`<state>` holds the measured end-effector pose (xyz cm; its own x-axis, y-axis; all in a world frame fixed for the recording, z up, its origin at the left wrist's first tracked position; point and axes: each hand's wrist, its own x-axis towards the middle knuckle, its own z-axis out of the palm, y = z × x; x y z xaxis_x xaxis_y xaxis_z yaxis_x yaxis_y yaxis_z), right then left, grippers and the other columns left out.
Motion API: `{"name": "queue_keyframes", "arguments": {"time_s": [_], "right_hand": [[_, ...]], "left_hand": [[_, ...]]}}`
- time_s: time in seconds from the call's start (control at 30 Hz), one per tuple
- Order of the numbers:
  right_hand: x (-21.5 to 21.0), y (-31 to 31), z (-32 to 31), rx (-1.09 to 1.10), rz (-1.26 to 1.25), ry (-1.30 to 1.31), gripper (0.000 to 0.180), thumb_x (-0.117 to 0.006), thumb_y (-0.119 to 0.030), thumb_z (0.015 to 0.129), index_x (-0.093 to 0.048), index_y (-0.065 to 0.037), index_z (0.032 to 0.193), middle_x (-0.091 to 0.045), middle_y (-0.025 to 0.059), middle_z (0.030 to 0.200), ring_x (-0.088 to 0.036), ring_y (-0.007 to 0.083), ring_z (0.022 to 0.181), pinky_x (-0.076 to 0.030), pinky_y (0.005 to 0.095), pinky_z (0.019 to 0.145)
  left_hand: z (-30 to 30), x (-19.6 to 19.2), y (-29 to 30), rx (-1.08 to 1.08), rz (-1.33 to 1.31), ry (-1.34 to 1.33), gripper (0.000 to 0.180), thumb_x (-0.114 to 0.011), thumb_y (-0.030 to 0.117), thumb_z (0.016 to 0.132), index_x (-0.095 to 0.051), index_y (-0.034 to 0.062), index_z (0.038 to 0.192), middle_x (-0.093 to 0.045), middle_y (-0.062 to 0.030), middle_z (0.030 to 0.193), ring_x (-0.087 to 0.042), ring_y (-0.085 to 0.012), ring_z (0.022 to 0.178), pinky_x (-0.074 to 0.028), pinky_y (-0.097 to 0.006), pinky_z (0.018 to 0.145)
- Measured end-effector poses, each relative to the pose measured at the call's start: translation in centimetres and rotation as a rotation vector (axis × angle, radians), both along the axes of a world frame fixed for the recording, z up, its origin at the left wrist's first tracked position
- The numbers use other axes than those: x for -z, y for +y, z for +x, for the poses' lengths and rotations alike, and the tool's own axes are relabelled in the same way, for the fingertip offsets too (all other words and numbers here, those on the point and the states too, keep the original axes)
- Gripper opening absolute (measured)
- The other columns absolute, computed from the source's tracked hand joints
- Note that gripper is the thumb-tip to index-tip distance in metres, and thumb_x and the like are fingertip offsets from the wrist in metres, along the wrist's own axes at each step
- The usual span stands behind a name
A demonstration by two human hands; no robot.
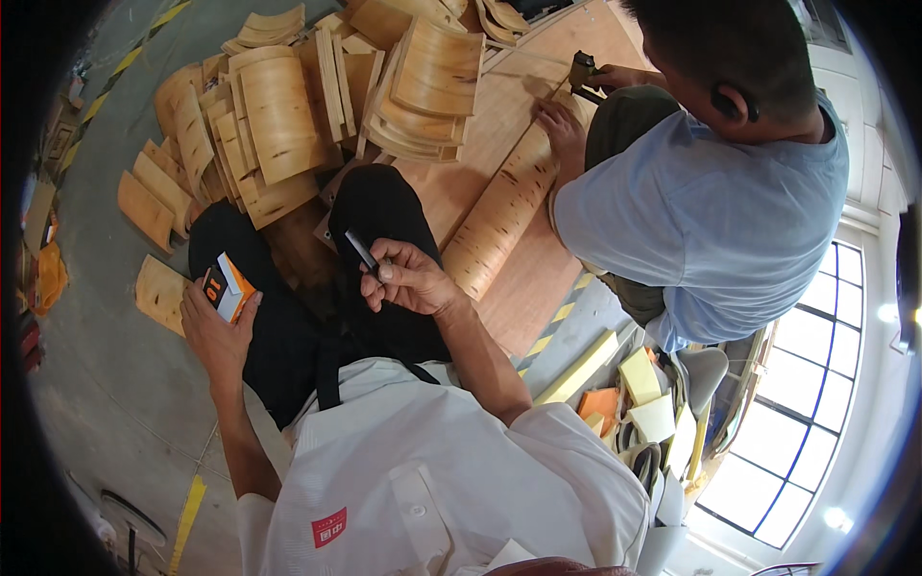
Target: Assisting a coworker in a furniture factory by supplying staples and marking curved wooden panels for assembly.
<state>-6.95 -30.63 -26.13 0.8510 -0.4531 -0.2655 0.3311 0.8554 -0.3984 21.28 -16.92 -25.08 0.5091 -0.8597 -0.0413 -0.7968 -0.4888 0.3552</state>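
Note:
My left hand (213, 326) is closed around a small orange, black and white cardboard box (230, 288), held over my left thigh. One end of the box shows a pale flap; its contents cannot be made out. Above my right knee, my right hand (415, 278) pinches a narrow dark strip (361, 250) between thumb and fingers. The strip points up and to the left, apart from the box. Close beyond my legs lies a pile of curved plywood pieces (279, 115).
On my right a co-worker in a light blue shirt (663, 211) holds a dark hand-held tool (582, 72) at a long curved wooden piece (504, 216) on a plywood board (523, 298). Foam offcuts (639, 379) are heaped behind. Yellow-black tape (125, 60) marks the floor.

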Motion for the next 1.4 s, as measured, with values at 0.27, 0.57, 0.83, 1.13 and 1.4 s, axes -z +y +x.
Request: {"name": "queue_keyframes", "arguments": {"time_s": [0.27, 0.57, 0.83, 1.13, 1.4], "right_hand": [[0.11, -0.04, 0.02, 0.005, -0.001, -0.014, 0.019, -0.062, -0.015, 0.095, -0.056, -0.003, 0.108, -0.069, 0.0141, 0.094, -0.069, 0.0224, 0.080, -0.056, 0.0335, 0.073], [-0.03, -0.05, -0.08, 0.002, 0.004, -0.012, 0.019, -0.062, -0.016, 0.095, -0.057, -0.003, 0.108, -0.070, 0.0134, 0.094, -0.069, 0.0221, 0.080, -0.056, 0.0339, 0.074], [0.03, -0.04, 0.02, 0.003, 0.005, -0.021, 0.018, -0.062, -0.016, 0.095, -0.057, -0.004, 0.108, -0.070, 0.0136, 0.094, -0.069, 0.0219, 0.080, -0.056, 0.0340, 0.074], [0.20, 0.04, -0.07, 0.014, -0.001, -0.031, 0.018, -0.060, -0.013, 0.095, -0.056, -0.002, 0.108, -0.068, 0.0167, 0.094, -0.069, 0.0238, 0.080, -0.056, 0.0345, 0.072], [0.02, 0.03, -0.09, 0.006, -0.003, -0.019, 0.019, -0.061, -0.014, 0.095, -0.056, -0.001, 0.108, -0.069, 0.0159, 0.093, -0.069, 0.0229, 0.080, -0.057, 0.0336, 0.072]], "left_hand": [[-0.08, -0.26, -0.10, -0.016, 0.015, 0.011, 0.079, -0.078, 0.052, 0.075, -0.047, -0.0022, 0.123, -0.053, -0.0198, 0.112, -0.051, -0.0364, 0.109, -0.042, -0.046, 0.094], [0.12, 0.09, -0.09, 0.007, -0.027, 0.021, 0.078, -0.078, 0.051, 0.075, -0.047, -0.0024, 0.122, -0.053, -0.0199, 0.112, -0.051, -0.0369, 0.108, -0.042, -0.046, 0.094], [0.15, -0.02, 0.00, -0.004, 0.000, 0.019, 0.075, -0.079, 0.044, 0.077, -0.047, -0.0021, 0.126, -0.053, -0.0205, 0.113, -0.052, -0.0361, 0.108, -0.042, -0.045, 0.094], [-0.03, -0.28, -0.23, -0.005, -0.022, 0.022, 0.074, -0.079, 0.046, 0.075, -0.048, -0.0021, 0.123, -0.054, -0.0198, 0.110, -0.052, -0.0369, 0.107, -0.042, -0.046, 0.093], [-0.03, -0.10, -0.13, 0.002, -0.036, 0.025, 0.073, -0.080, 0.042, 0.076, -0.048, -0.0027, 0.124, -0.054, -0.0203, 0.111, -0.052, -0.0373, 0.108, -0.042, -0.046, 0.094]]}}
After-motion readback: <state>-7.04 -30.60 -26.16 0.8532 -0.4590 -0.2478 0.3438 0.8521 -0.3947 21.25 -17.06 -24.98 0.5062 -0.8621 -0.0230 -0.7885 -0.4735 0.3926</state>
